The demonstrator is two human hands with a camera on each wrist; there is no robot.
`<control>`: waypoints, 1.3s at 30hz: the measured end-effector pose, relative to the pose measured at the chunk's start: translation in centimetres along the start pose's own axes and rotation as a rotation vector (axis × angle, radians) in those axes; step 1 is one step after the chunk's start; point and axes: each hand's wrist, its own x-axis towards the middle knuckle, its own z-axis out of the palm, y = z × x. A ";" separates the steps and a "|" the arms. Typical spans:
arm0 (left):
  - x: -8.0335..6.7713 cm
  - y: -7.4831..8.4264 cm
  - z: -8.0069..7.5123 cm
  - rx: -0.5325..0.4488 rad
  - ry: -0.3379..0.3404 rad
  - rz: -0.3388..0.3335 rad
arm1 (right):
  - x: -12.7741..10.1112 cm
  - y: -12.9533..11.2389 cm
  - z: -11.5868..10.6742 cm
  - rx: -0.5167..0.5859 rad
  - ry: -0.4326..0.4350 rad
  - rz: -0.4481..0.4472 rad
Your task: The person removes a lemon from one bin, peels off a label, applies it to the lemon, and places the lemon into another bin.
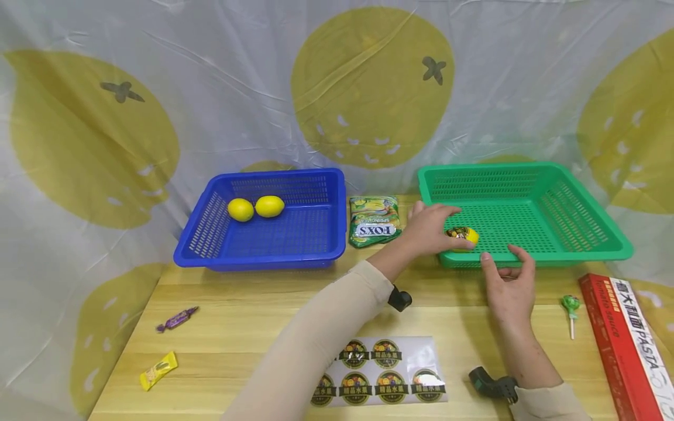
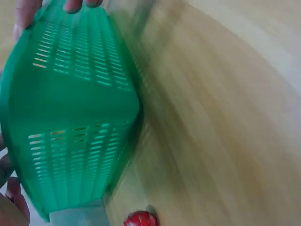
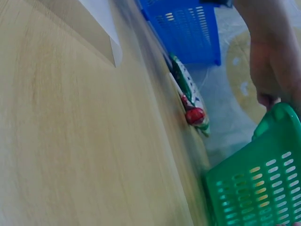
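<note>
In the head view my left hand (image 1: pixel 433 231) is over the left end of the green basket (image 1: pixel 532 255), its index finger reaching out above the rim. Its thumb overlaps a yellow lemon (image 1: pixel 467 235) with a dark round sticker, lying in the basket's front left corner; I see no clear grip. My right hand (image 1: pixel 512 289) is at the basket's front side, thumb and index finger apart near the rim. The right wrist view shows the left hand (image 3: pixel 277 61) by the basket's end. Two plain lemons, one left (image 1: pixel 240 209) and one right (image 1: pixel 270 206), lie in the blue basket (image 1: pixel 263 259).
A green FOX'S packet (image 1: pixel 374 221) lies between the baskets, with a red-wrapped ball (image 3: pixel 194 116) beside it. A sticker sheet (image 1: pixel 387 374), purple candy (image 1: pixel 177 320), yellow candy packet (image 1: pixel 159 371), green lollipop (image 1: pixel 571 304) and red pasta box (image 1: pixel 621 351) lie on the table.
</note>
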 end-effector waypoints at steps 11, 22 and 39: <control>-7.9 -3.8 -1.8 -0.095 0.029 0.117 | -0.1 -1.0 -0.7 -0.030 -0.054 0.043; -15.0 -7.2 -5.0 -0.201 0.130 0.124 | -4.5 -4.2 2.6 -0.002 -0.284 -0.251; -12.7 -21.0 -17.2 -0.184 0.215 -0.247 | -6.0 -9.6 12.8 -0.020 -0.639 -0.401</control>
